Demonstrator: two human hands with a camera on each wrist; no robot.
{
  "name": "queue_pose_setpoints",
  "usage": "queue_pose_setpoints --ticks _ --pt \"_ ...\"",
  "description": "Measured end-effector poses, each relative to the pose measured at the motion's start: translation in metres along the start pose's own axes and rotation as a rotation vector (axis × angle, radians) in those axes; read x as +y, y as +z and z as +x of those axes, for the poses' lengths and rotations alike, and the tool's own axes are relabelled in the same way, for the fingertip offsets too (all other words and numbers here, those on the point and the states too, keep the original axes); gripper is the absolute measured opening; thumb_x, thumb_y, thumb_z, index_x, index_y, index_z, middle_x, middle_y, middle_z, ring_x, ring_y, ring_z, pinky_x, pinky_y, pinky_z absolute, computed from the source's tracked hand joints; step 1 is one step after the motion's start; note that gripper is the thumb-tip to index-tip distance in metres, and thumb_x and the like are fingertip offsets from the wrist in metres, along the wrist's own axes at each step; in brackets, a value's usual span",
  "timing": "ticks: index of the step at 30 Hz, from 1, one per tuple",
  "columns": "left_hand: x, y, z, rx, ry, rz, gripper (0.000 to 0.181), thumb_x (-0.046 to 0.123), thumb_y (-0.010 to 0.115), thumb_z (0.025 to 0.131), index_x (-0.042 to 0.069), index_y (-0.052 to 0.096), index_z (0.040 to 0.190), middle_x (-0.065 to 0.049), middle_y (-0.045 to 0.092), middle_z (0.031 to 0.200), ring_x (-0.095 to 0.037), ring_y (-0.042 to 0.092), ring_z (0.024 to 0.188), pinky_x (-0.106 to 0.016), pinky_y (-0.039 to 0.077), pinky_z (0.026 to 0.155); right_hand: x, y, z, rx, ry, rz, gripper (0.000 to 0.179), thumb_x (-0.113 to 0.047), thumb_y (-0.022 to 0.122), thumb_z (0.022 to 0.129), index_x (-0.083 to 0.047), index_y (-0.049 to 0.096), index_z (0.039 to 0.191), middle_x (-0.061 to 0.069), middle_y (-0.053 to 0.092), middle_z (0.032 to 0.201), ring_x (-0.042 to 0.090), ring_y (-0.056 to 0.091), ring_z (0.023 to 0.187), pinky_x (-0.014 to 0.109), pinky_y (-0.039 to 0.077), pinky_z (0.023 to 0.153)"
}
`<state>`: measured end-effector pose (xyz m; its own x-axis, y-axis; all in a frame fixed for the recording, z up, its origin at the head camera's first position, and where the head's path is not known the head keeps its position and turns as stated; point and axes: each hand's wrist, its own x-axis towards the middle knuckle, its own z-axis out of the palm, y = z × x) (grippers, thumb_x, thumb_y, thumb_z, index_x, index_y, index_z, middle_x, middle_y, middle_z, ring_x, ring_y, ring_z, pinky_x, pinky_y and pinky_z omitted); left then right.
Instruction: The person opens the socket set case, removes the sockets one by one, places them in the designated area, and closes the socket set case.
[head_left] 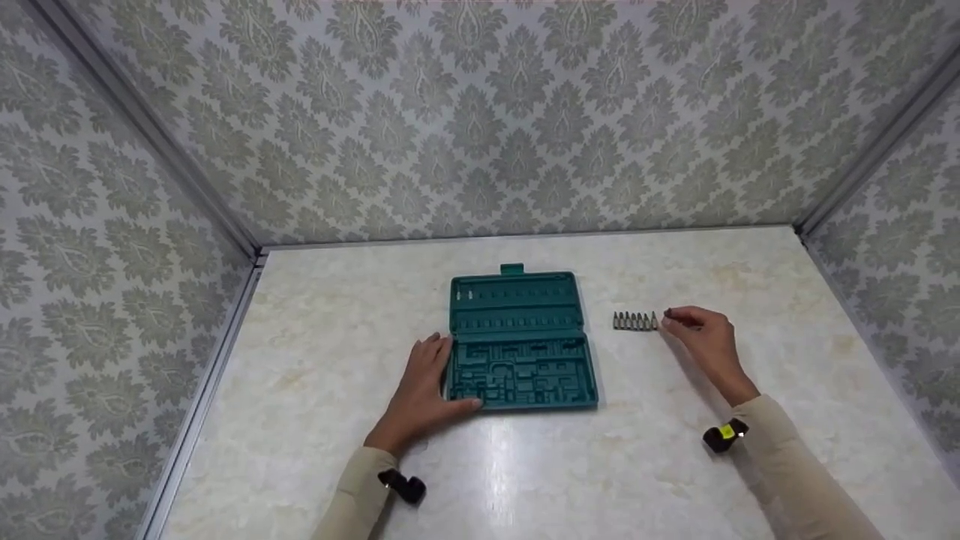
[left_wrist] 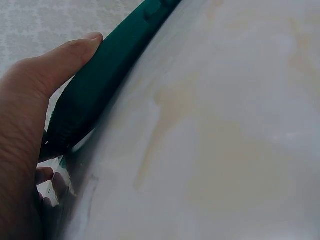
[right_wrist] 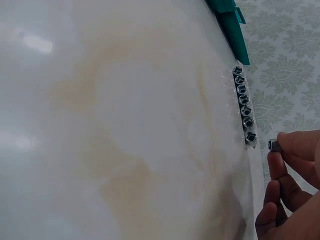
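Note:
An opened green plastic socket case point(head_left: 517, 336) lies flat on the table, its moulded slots facing up. At its front left corner my left hand point(head_left: 421, 390) holds the case, thumb point(left_wrist: 75, 55) on the front edge and fingers along the left side. To the right of the case, my right hand point(head_left: 709, 341) pinches a small metal bit socket point(right_wrist: 273, 145) between thumb and fingertips. Just left of that hand, several similar bit sockets point(head_left: 634, 322) stand in a tight row. Their square-holed ends show in the right wrist view.
The pale marbled table point(head_left: 337, 300) meets patterned wall panels point(head_left: 480, 135) at the back and both sides. A latch tab point(head_left: 511, 268) sticks out from the case's far edge. Two small shiny spots show in the lid's upper left slots.

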<state>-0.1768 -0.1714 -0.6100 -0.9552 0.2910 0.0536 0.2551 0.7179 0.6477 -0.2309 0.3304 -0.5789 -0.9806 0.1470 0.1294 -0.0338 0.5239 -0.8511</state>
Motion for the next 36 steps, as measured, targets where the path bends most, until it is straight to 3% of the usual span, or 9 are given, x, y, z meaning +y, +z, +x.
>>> queue_pose_setpoints --ticks 12,21,36 --pt "0.0 0.0 0.0 0.008 0.004 0.0 0.131 0.084 0.077 0.08 0.013 0.025 0.177 -0.011 0.023 0.182 -0.037 0.007 0.17 -0.062 0.014 0.134 0.003 0.001 -0.004 -0.019 0.024 -0.07 0.026 -0.016 0.079 0.104 0.001 0.082 0.123 0.02 0.079 0.12 0.014 0.067 0.098 0.013 0.051 0.077" --pt "-0.002 0.0 -0.001 0.009 0.021 0.018 0.128 0.081 0.078 0.083 0.013 0.024 0.177 -0.013 0.023 0.182 -0.037 0.008 0.17 -0.06 0.015 0.135 0.001 0.003 0.004 -0.037 0.061 -0.086 0.026 -0.018 0.081 0.103 0.001 0.084 0.119 0.02 0.081 0.116 0.004 0.068 0.09 0.015 0.054 0.075" --pt "-0.002 0.0 -0.002 0.015 0.018 0.0 0.13 0.086 0.075 0.082 0.015 0.023 0.178 -0.011 0.022 0.183 -0.037 0.006 0.17 -0.062 0.015 0.134 0.003 0.011 0.006 0.004 0.043 -0.137 0.025 -0.02 0.078 0.105 0.0 0.085 0.118 0.017 0.082 0.113 0.013 0.071 0.095 0.014 0.052 0.076"
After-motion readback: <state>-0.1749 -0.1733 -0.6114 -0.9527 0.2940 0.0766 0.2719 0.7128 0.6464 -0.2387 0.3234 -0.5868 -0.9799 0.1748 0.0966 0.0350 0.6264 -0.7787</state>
